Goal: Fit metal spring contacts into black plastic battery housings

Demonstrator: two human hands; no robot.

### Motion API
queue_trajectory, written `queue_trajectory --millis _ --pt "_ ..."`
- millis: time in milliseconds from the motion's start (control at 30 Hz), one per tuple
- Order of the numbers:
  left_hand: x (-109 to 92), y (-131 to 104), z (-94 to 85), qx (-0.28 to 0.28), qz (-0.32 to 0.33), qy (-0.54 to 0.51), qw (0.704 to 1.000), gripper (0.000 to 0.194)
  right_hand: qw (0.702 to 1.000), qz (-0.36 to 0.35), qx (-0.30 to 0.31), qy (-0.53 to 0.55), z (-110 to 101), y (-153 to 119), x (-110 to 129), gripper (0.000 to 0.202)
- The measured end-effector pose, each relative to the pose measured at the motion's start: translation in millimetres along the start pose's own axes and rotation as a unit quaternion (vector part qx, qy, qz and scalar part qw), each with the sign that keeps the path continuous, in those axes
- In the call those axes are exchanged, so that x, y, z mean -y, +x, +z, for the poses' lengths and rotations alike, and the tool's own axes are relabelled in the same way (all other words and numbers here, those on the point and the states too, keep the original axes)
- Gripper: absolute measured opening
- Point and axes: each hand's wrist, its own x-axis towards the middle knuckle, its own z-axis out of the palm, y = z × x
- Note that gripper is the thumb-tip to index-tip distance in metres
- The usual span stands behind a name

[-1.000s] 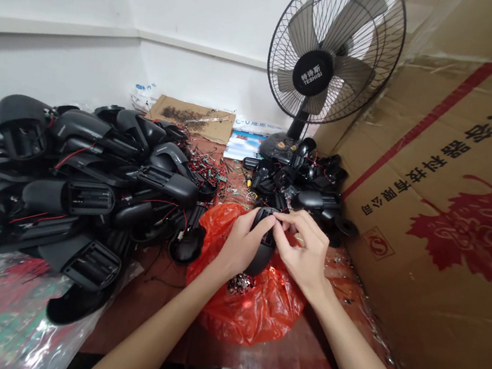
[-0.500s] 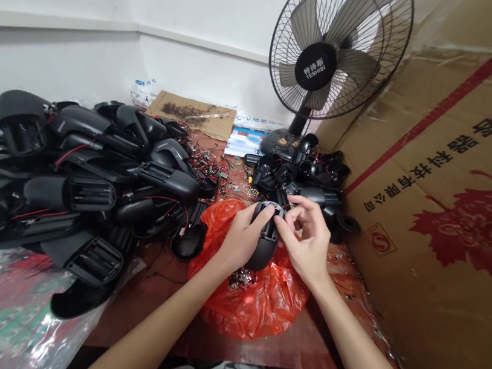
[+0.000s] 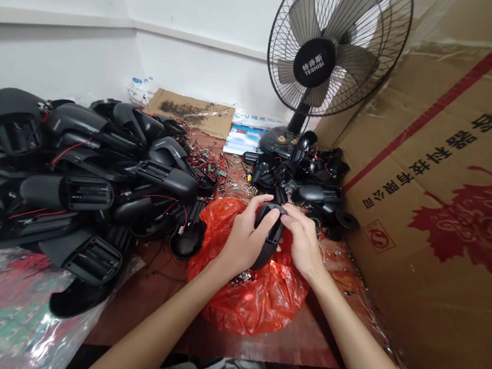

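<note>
A black plastic housing with a battery compartment [image 3: 268, 250] is held above a red plastic bag [image 3: 250, 313]. My left hand [image 3: 247, 230] wraps its left side, thumb pressed on the upper part of the compartment. At the housing's upper right edge, the fingers of my right hand [image 3: 305, 238] are closed against it; whether they pinch a small part there is hidden. Beneath the housing, small shiny metal pieces [image 3: 244, 278] lie in the bag.
Many similar black housings [image 3: 89, 193] are heaped on the left, beside a clear plastic bag [image 3: 20, 324]. Loose wires and small circuit boards [image 3: 212, 164] lie behind. A fan [image 3: 314, 63] stands at the back, with more black parts [image 3: 318, 193] before it. A cardboard box [image 3: 447, 249] walls the right.
My right hand has turned and its fingers have closed in on the housing's upper right edge. My left fingers have shifted up round its far end, and the housing has tilted slightly.
</note>
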Motion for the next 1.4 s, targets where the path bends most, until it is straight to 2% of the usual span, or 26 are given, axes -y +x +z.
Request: queue_trajectory --millis 167,233,333,433,567,733,1033,1400 --pt "-5.3 0.2 1.4 0.031 0.015 -0.016 0.999 0.033 1.0 -0.004 0.0 -0.006 0.7 -1.6 -0.3 0.026" --pt "-5.3 1.0 1.8 0.034 0.021 -0.031 0.999 0.031 1.0 -0.007 0.001 -0.001 2.6 -3.1 -0.8 0.022" --pt "-4.0 2.7 2.2 0.034 0.013 -0.057 0.998 0.03 0.998 -0.027 -0.055 0.011 5.8 -5.2 -0.9 0.017" --pt "-3.2 4.2 2.1 0.029 0.004 -0.071 0.997 0.031 0.989 -0.086 -0.112 -0.048 6.3 -5.7 1.7 0.015" --pt "-3.2 4.7 2.2 0.025 0.013 -0.057 0.998 0.027 0.971 -0.163 -0.121 -0.125 4.6 -5.6 7.7 0.005" --pt "-2.2 4.4 2.9 0.019 0.015 -0.057 0.998 0.025 0.971 -0.161 -0.138 -0.114 5.4 -7.1 11.3 0.006" --pt "-2.2 4.3 1.8 0.022 -0.004 -0.067 0.997 0.028 0.978 -0.136 -0.133 -0.089 6.5 -6.4 10.4 0.007" --pt "-5.1 3.0 2.1 0.022 -0.032 -0.091 0.995 0.029 0.976 -0.151 -0.122 -0.097 5.2 -6.3 9.7 0.006"
